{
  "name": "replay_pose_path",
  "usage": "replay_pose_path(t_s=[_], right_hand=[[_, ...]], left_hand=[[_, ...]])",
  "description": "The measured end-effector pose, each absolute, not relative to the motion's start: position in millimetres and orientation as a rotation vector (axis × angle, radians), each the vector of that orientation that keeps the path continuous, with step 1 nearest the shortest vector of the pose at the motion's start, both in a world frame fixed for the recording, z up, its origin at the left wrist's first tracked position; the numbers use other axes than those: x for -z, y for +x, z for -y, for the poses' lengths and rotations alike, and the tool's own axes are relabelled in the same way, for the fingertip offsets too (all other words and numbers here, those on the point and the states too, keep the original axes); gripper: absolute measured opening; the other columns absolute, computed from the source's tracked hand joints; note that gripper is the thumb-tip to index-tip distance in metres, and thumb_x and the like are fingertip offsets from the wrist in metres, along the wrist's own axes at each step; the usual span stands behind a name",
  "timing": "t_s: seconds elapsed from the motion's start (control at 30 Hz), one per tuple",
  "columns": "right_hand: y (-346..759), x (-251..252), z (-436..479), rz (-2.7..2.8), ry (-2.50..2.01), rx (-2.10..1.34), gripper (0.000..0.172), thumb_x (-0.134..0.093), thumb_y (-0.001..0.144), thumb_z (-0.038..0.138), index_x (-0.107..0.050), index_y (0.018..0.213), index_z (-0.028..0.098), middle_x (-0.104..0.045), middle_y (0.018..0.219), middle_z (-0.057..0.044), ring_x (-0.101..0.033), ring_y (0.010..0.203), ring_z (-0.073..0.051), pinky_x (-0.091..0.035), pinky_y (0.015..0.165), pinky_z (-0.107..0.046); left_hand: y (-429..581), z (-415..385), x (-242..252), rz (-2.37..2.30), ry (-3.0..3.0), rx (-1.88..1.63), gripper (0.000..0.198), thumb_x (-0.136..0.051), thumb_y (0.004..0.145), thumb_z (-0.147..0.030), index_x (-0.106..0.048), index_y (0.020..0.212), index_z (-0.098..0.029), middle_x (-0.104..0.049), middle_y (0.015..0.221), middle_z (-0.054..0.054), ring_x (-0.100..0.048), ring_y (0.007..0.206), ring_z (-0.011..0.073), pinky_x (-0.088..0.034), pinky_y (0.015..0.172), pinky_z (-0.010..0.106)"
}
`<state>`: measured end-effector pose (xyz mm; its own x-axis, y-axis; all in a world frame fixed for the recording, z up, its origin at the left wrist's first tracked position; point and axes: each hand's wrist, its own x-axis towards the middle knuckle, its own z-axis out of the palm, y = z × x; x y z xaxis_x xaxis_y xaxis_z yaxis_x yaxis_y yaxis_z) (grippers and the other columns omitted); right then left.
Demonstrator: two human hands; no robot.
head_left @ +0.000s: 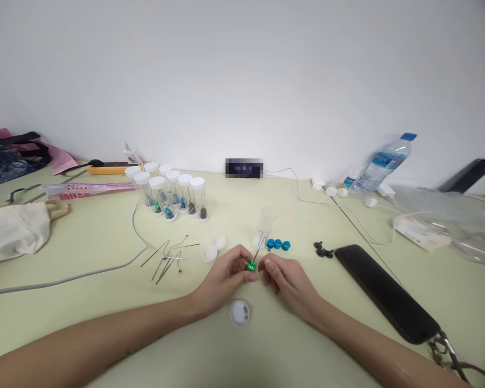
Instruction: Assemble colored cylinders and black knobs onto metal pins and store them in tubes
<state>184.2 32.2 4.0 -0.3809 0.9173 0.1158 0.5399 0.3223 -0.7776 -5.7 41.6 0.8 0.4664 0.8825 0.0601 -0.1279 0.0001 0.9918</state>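
Between the thumb and fingers of my left hand [231,272] is a small shiny green round piece [251,265] with a hole. My right hand [285,275] is just to its right, fingers curled into a pinch; what they hold, if anything, is hidden. A thin bent metal rod [260,243] rises behind the green piece; I cannot tell whether the two touch. Past my fingertips lies a clear tube [265,220], beside several shiny blue round pieces [278,244]. A white cap [240,312] with tiny dark bits in it sits below my hands.
Several bent metal rods [167,262] lie loose at left, near white caps [210,252]. Behind them stand filled clear tubes [158,194] with white lids. On the right are small black pieces [323,250], a phone [388,293] and a water bottle [383,164]. A grey cable [84,279] crosses the left.
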Motion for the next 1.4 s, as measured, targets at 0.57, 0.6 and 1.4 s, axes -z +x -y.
replay_pose_path(t_s=[0.57,0.6,1.4], right_hand=[[184.1,-4.2,-32.5,2.062,-1.28,-0.865,0.045,-0.025,0.1,0.042,-0.056,0.077,0.019,-0.056,0.064,0.002,-0.05,0.055,-0.012,-0.037,0.058,-0.023],[184.2,-4.1,-32.6,2.065,-1.284,-0.864,0.045,-0.025,0.1,0.042,-0.056,0.078,0.019,-0.056,0.064,0.002,-0.05,0.055,-0.012,-0.037,0.058,-0.023],[184.1,-3.7,-33.2,2.091,-1.268,-0.827,0.046,-0.026,0.101,0.039,-0.05,0.067,0.019,-0.049,0.057,0.003,-0.049,0.058,-0.013,-0.034,0.061,-0.024]], left_hand=[[-4.6,-45.8,-0.8,-0.716,1.187,-0.877,0.019,-0.071,0.073,-0.014,-0.058,0.086,-0.016,-0.064,0.084,0.003,-0.061,0.082,0.0173,-0.047,0.079,0.033],[-4.4,-45.8,-1.3,-0.722,1.188,-0.883,0.018,-0.071,0.073,-0.015,-0.058,0.086,-0.016,-0.064,0.083,0.003,-0.061,0.081,0.0165,-0.046,0.078,0.032],[-6.9,-43.5,-2.0,-0.646,1.371,-0.903,0.02,-0.052,0.091,-0.023,-0.066,0.101,-0.014,-0.068,0.09,0.007,-0.059,0.09,0.018,-0.043,0.084,0.03]])
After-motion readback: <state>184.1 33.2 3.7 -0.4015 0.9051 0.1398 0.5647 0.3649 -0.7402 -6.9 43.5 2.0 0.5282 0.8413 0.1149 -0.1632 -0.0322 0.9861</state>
